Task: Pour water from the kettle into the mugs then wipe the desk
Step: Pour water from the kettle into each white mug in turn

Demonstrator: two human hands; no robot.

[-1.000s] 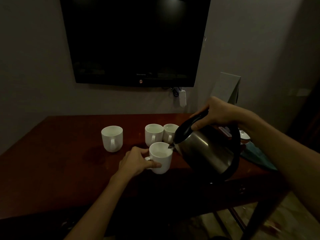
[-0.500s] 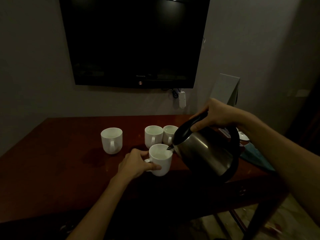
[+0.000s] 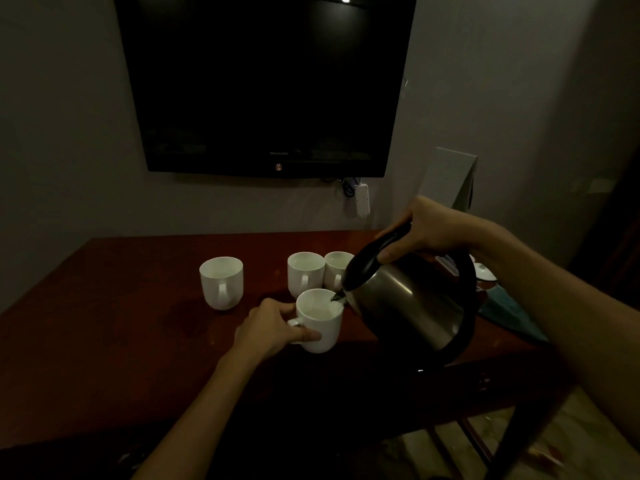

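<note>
The left hand [image 3: 273, 329] is closest. Its fingers curl round the handle of the front mug [image 3: 320, 320] and keep it steady on the dark red desk [image 3: 104, 306], just as they did a second ago. The mug has not moved.

Just to the right, the right hand [image 3: 420, 230] grips the black handle of the shiny kettle [image 3: 408, 303]. The kettle is in the air and tipped, with its spout right over the rim of the front mug. It looked about the same a second ago, only a tiny bit lower now, so the pour is likely still going. The room is too dark to see the water falling or how full the mug is.

Behind are two more mugs [image 3: 306, 271] that touch each other, and one mug alone [image 3: 221, 282] off to the left. I think this mug is nearly done, and the left one may be next.

A blue cloth [image 3: 509, 313] lies at the right edge, ready for wiping later. On the wall hangs a dark TV [image 3: 266, 84].
</note>
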